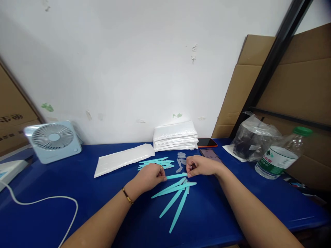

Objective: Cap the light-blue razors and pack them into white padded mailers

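One turquoise eyebrow razor (177,176) is stretched level between my two hands. My left hand (153,175) pinches its handle end. At the other end, the fingers of my right hand (198,166) are closed on the head, so the tip is hidden. Just below lie several turquoise razors (178,203), fanned out and overlapping on the blue table (144,224). Beyond my left hand is a pile of more turquoise razors (156,162). Small translucent blade caps (181,156) are scattered beside my right hand's fingertips.
White padded envelopes (176,136) are stacked by the wall, with a single envelope (124,156) lying to their left. Two phones, one dark with an orange edge (207,142), lie behind my right hand. A fan (53,141) stands left; a water bottle (280,155) and bagged container (252,137) stand right.
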{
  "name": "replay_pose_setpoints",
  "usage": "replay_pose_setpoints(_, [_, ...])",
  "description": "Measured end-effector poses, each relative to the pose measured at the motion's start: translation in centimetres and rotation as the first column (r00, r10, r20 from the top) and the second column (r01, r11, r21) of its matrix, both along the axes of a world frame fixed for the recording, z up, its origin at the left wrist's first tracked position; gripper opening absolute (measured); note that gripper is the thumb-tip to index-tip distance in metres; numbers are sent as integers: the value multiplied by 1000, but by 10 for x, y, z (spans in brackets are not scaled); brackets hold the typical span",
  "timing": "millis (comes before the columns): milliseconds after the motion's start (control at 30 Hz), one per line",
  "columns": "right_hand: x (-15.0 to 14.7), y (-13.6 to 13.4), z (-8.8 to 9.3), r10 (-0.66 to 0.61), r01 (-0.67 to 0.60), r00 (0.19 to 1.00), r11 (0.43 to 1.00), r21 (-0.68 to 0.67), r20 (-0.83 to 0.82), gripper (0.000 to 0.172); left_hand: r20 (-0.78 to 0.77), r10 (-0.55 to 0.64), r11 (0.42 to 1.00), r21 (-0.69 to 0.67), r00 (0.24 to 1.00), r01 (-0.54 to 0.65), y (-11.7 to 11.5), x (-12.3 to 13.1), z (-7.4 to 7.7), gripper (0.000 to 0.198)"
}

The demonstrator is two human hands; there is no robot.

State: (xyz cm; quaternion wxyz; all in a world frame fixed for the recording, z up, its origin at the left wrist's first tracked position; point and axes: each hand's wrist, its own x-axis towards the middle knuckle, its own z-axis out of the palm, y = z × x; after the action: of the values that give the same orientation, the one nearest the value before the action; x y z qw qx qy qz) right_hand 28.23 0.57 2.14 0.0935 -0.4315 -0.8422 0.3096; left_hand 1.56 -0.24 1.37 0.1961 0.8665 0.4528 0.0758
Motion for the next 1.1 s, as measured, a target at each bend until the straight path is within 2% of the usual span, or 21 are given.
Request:
replay_pose_setpoints(67, [2,4,-3,-104,110,992,990,84,-68,22,-10,67,997,31,998,-67,9,-11,3,19])
replay_pose_setpoints(167, [5,8,-5,-260,287,952,943,169,-161,22,8,178,979,99,984,-178,18,-25,8,19])
replay_pose_setpoints(233, [4,8,-3,-278,310,943,933,182,-182,22,31,207,971,118,978,-210,20,-29,10,22])
replay_pose_setpoints(300, [0,4,0,-213,239,964,956,169,-160,22,33,181,978,98,983,-183,16,-27,11,24])
replay_pose_setpoints(400, [-10,-3,4,-51,60,994,993,100,-98,23,19,73,997,20,997,-73,4,-16,10,24])
replay_pose_setpoints(500, [-20,-7,1,53,-50,997,997,53,-50,27,11,0,998,-58,1000,1,-8,-4,7,25])
replay_pose_setpoints(667, [-27,-6,-7,79,-78,997,995,61,-9,22,-20,-6,996,-86,1000,5,-16,6,4,20])
replay_pose_setpoints(833, [-25,-8,-2,110,-110,994,993,34,4,20,-85,8,999,-45,996,-12,-14,3,5,18])
replay_pose_setpoints(900, [-22,-7,0,65,-64,998,996,56,-8,21,-104,25,1000,11,994,-24,-8,-3,7,17])
replay_pose_setpoints(1033, [-11,0,0,-186,202,977,962,185,-99,26,-93,173,980,110,980,-163,9,-17,8,15])
replay_pose_setpoints(1100, [-6,1,2,-223,241,969,948,207,-110,27,-51,206,973,117,977,-199,11,-20,8,18])
